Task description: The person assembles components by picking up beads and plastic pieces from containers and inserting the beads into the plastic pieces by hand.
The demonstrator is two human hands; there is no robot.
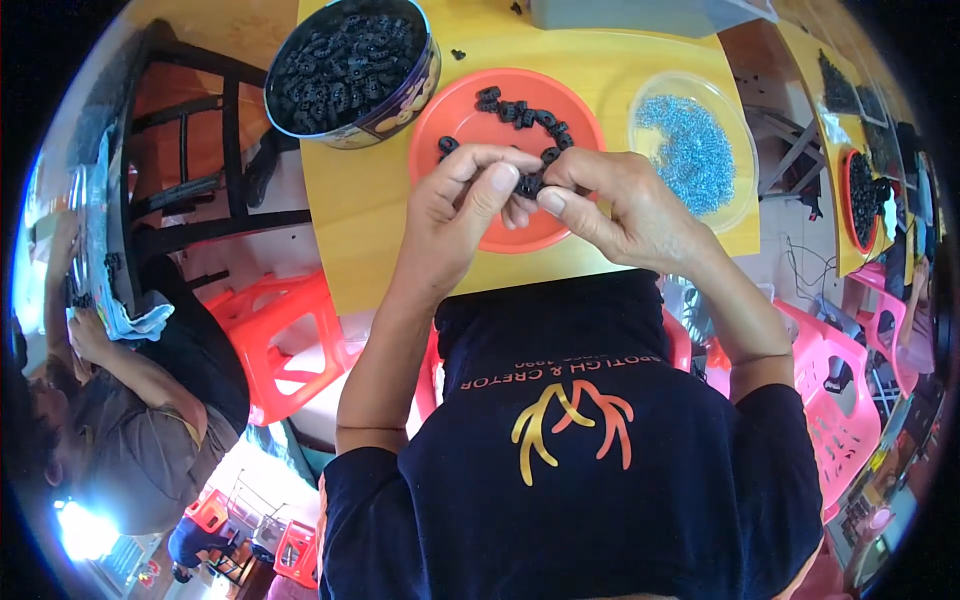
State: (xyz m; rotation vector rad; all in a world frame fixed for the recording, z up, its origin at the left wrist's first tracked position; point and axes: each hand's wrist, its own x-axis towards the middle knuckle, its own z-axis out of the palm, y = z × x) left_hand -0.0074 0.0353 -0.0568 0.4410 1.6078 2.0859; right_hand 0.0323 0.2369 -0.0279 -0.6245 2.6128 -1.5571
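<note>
Both hands meet over the near part of a round red plate (437,108) on a yellow table. A small black plastic part (529,186) is pinched between them. My left hand (466,200) has its thumb and forefinger closed on the part's left side. From the right, my right hand (628,207) grips the same part with thumb and forefinger; the fingers hide much of it. Similar black parts (523,114) lie in a curved row on the plate, and a single black part (448,145) sits near its left rim.
A deep round tin (425,85) heaped with black parts stands at back left. To the right is a shallow clear tub (648,112) of tiny shiny blue pieces (695,160). A grey bin (640,14) sits at the far edge. Red stools (285,325) and a co-worker (140,430) are at left.
</note>
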